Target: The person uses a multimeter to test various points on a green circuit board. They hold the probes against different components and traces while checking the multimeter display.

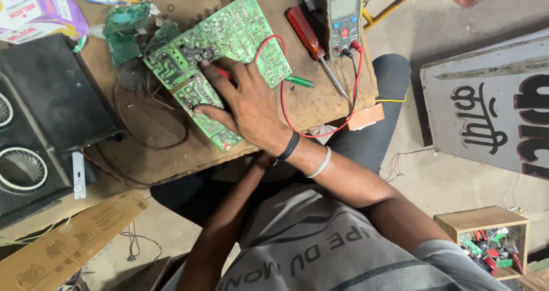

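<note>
While the right hand (249, 105) presses down, its fingers (214, 76) cover the circuit board (229, 36).

Grey multimeter screen (345, 5) top centre; white-purple box (34, 8) top-left; grey signboard (492, 105) right.

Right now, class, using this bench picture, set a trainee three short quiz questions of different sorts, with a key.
1. True or false: the right hand rests on the green circuit board.
2. Which lies beside the multimeter? A hammer; B red-handled screwdriver; C pliers.
3. What colour is the lead curving from the hand to the meter?

Key: 1 true. 2 B. 3 red. The left hand is mostly hidden under the bench edge.
</note>
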